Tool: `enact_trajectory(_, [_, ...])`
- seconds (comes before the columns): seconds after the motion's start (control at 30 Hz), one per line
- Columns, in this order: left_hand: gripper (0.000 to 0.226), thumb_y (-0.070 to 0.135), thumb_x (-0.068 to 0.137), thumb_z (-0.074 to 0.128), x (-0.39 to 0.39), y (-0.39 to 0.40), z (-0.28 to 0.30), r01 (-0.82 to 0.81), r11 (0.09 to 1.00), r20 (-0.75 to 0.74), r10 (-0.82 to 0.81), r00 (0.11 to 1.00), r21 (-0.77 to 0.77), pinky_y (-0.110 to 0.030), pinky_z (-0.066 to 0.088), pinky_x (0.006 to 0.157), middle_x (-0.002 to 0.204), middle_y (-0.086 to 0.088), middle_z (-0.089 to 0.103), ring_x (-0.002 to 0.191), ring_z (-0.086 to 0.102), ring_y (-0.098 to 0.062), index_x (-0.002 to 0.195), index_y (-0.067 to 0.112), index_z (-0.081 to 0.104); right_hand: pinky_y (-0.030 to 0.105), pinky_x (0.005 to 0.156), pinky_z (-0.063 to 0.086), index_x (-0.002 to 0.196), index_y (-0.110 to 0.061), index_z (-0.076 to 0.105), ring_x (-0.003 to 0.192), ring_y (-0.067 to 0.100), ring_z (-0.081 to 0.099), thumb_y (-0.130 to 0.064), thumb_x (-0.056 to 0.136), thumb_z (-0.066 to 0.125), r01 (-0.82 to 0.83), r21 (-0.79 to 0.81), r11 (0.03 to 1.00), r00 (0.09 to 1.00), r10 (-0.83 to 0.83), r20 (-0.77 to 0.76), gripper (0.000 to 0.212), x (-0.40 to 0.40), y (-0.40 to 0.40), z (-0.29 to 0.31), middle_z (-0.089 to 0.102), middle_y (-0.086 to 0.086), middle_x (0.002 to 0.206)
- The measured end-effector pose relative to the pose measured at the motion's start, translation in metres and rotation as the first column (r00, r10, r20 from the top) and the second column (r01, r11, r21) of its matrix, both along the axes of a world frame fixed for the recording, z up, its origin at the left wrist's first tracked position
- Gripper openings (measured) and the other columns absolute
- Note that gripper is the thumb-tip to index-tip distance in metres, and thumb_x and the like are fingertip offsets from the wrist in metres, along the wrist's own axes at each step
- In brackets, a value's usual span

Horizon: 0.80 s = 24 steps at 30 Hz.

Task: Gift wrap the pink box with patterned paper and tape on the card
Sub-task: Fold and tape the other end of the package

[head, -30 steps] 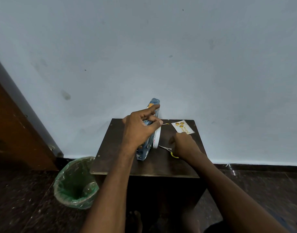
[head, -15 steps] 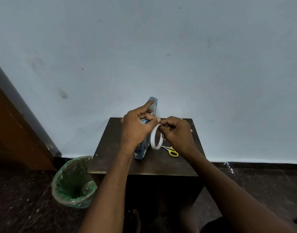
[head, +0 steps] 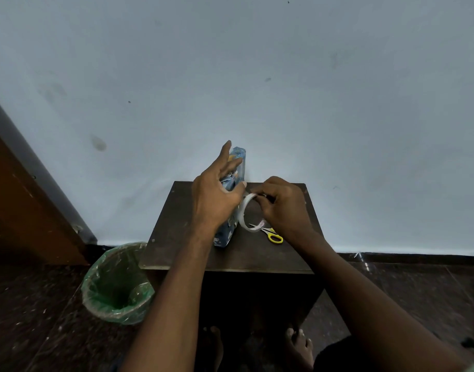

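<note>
Right hand (head: pixel 282 208) first: fingertips bunched and curled at the top of the tape roll (head: pixel 247 213), pinching right at its rim, probably picking for the loose end. Can't actually see a free strip from this angle, so no idea how much is peeled.

Left hand (head: pixel 217 197): thumb tip touching the roll's upper edge, the other fingers straight and spread up along the side of the wrapped box (head: pixel 237 167). Looks like double duty, propping the package while steadying the roll so the other hand has something to pull against.

Box itself: already covered in blue patterned paper, standing on a narrow edge toward the left-middle of the small dark table (head: pixel 176 237), top end poking above the fingers. Standing it up like that probably keeps a seam or end flap reachable for taping, but which one is hidden behind the hand.

Roll held upright between both hands, touching or just beside the box.

Yellow-handled scissors (head: pixel 272 233) flat on the table just under the right wrist, handy for snipping.

Card not visible right now, likely behind the right hand.

Green-lined bin (head: pixel 117 285) on the floor left of the table, good for scraps.
</note>
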<state>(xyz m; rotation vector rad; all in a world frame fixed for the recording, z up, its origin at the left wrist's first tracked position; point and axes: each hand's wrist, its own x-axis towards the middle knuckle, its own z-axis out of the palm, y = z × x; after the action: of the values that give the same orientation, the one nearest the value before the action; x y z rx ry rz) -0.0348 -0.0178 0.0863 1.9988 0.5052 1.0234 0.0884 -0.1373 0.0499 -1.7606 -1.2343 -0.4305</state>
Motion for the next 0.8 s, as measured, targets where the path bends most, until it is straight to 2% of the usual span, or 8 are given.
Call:
enact_trajectory(0.1, [0.088, -0.007, 0.085, 0.078, -0.002, -0.004, -0.003, 0.109, 0.992, 0.091, -0.104, 0.99, -0.057, -0.026, 0.053, 0.11, 0.146, 0.014, 0.064, 0.129, 0.063, 0.003, 0.161, 0.025, 0.045, 0.03, 0.061, 0.029, 0.073, -0.012, 0.076, 0.073, 0.026, 0.062, -0.005, 0.081, 0.077, 0.089, -0.287, 0.954, 0.995, -0.096, -0.009, 0.01, 0.017, 0.0, -0.014, 0.061, 0.0, 0.071])
enact_trajectory(0.17, [0.088, -0.01, 0.085, 0.077, -0.002, -0.004, -0.006, 0.16, 0.982, 0.122, -0.148, 0.981, -0.095, -0.036, 0.057, 0.108, 0.151, 0.02, 0.057, 0.13, 0.065, -0.003, 0.16, 0.023, 0.046, 0.037, 0.058, 0.034, 0.068, -0.004, 0.069, 0.073, 0.034, 0.06, -0.006, 0.083, 0.073, 0.138, -0.442, 0.887, 0.987, -0.159, -0.011, 0.015, 0.024, 0.002, -0.024, 0.063, 0.009, 0.068])
enact_trajectory(0.33, [0.091, -0.006, 0.081, 0.075, -0.006, -0.009, -0.007, 0.18, 0.982, 0.154, -0.169, 0.974, -0.064, -0.035, 0.06, 0.103, 0.154, 0.03, 0.052, 0.133, 0.063, -0.004, 0.162, 0.025, 0.044, 0.039, 0.07, 0.047, 0.088, -0.003, 0.077, 0.088, 0.037, 0.065, -0.007, 0.083, 0.067, 0.144, -0.534, 0.833, 0.972, -0.219, -0.081, 0.012, 0.028, 0.006, -0.038, 0.073, 0.016, 0.085])
enact_trajectory(0.43, [0.086, -0.013, 0.083, 0.077, -0.008, -0.008, -0.007, 0.146, 0.987, 0.19, -0.133, 0.973, -0.061, -0.027, 0.057, 0.105, 0.173, 0.005, 0.031, 0.13, 0.063, 0.002, 0.155, 0.027, 0.053, 0.035, 0.093, 0.049, 0.125, -0.008, 0.072, 0.115, 0.032, 0.064, -0.003, 0.078, 0.074, 0.119, -0.371, 0.921, 0.966, -0.194, -0.171, 0.048, 0.023, 0.008, -0.033, 0.071, 0.014, 0.123])
enact_trajectory(0.57, [0.084, -0.016, 0.082, 0.078, -0.012, -0.01, -0.004, 0.158, 0.984, 0.225, -0.136, 0.965, -0.083, -0.021, 0.055, 0.102, 0.175, 0.002, 0.025, 0.127, 0.062, 0.007, 0.149, 0.029, 0.057, 0.021, 0.087, 0.055, 0.155, -0.02, 0.047, 0.13, 0.014, 0.057, 0.006, 0.079, 0.071, -0.116, 0.015, 0.993, 0.96, 0.116, -0.257, 0.084, -0.001, 0.012, -0.007, 0.042, 0.001, 0.159])
enact_trajectory(0.6, [0.083, -0.018, 0.081, 0.078, -0.012, -0.011, -0.004, 0.169, 0.981, 0.237, -0.143, 0.961, -0.093, -0.022, 0.056, 0.102, 0.175, 0.001, 0.026, 0.128, 0.062, 0.004, 0.149, 0.025, 0.058, 0.021, 0.091, 0.055, 0.156, -0.02, 0.045, 0.141, 0.011, 0.049, 0.009, 0.08, 0.068, -0.176, 0.042, 0.983, 0.956, 0.181, -0.233, 0.085, -0.008, 0.014, -0.002, 0.038, 0.0, 0.163])
enact_trajectory(0.7, [0.079, -0.02, 0.079, 0.079, -0.012, -0.012, -0.006, 0.199, 0.972, 0.288, -0.156, 0.945, -0.126, -0.024, 0.057, 0.101, 0.173, -0.002, 0.032, 0.132, 0.064, -0.006, 0.146, 0.018, 0.061, 0.046, 0.11, 0.049, 0.149, -0.018, 0.056, 0.152, 0.014, 0.037, 0.011, 0.08, 0.062, -0.233, 0.073, 0.97, 0.956, 0.243, -0.164, 0.076, -0.021, 0.019, -0.003, 0.044, -0.001, 0.162])
enact_trajectory(0.8, [0.074, -0.021, 0.08, 0.078, -0.014, -0.011, -0.008, 0.21, 0.956, 0.352, -0.128, 0.927, -0.205, -0.026, 0.058, 0.099, 0.168, -0.003, 0.04, 0.131, 0.066, -0.011, 0.142, 0.015, 0.063, 0.044, 0.096, 0.056, 0.135, -0.022, 0.07, 0.14, 0.012, 0.05, 0.005, 0.084, 0.067, -0.146, 0.14, 0.979, 0.969, 0.17, -0.178, 0.057, -0.023, 0.02, -0.002, 0.059, -0.007, 0.149])
